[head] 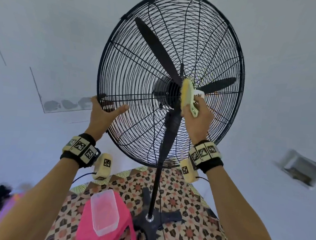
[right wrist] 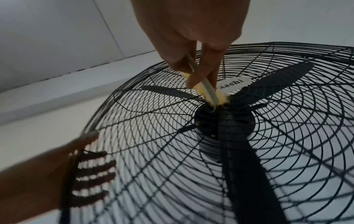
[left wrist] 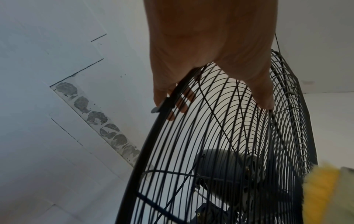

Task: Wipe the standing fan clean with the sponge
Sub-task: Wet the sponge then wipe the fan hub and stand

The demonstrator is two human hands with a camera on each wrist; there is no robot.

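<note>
Steadying the fan rim at frame left with left hand, right hand gripping sponge, wipe outward from the hub along the wires, pressing lightly.

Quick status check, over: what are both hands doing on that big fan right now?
Left hand grips the fan cage rim, steadying it. Right hand holds the yellow sponge against the cage by the motor hub. Nothing in the way.

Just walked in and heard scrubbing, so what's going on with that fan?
A person is cleaning the big black standing fan. Their left hand grips the rim of its wire cage to steady it, while their right hand holds a yellow sponge with a pale plastic handle against the grille near the hub.
</note>
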